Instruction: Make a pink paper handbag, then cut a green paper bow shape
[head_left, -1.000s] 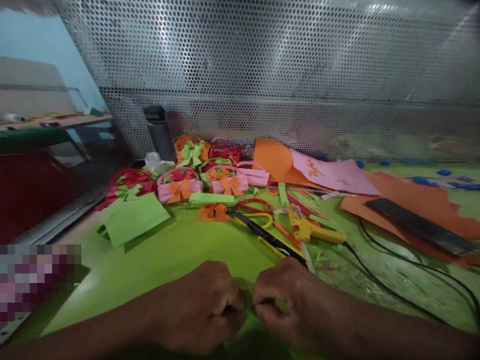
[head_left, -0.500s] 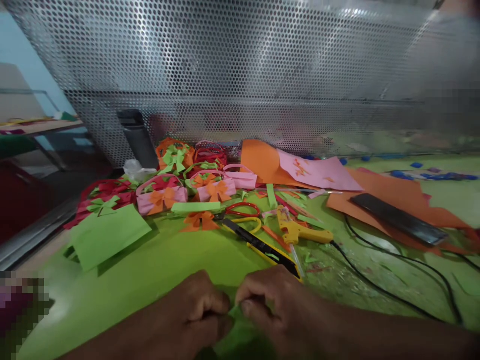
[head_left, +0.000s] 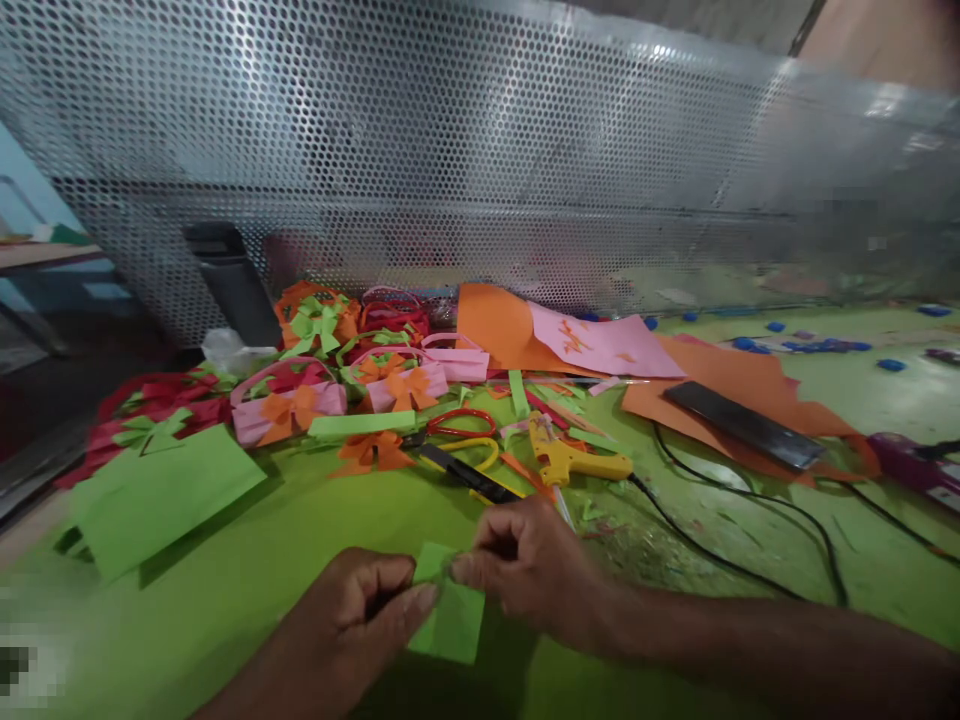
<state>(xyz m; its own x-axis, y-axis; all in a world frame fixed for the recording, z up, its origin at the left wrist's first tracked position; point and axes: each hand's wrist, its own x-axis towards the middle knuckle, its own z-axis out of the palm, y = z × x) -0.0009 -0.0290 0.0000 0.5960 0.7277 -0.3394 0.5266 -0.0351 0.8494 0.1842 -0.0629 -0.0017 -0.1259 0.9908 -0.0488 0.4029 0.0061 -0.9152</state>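
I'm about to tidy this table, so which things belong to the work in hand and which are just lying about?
Work in hand:
green piece, pinched by left hand and right hand
probably yellow glue gun and black-and-yellow cutter, lying nearby

Seemingly just lying about:
dark bottle
flat black device on orange sheet

And there it is, the green piece [head_left: 457,625] comes into view between my hands!
A second ago my fists were knuckled up close over it; now my left hand [head_left: 367,610] has loosened, its thumb stretched along the left edge, while my right hand [head_left: 532,565] pinches near the top, and it has moved across the near end of the black-and-yellow cutter [head_left: 472,475], hiding it. My view has swung right, too, bringing a purple object [head_left: 911,465] in at the right edge!
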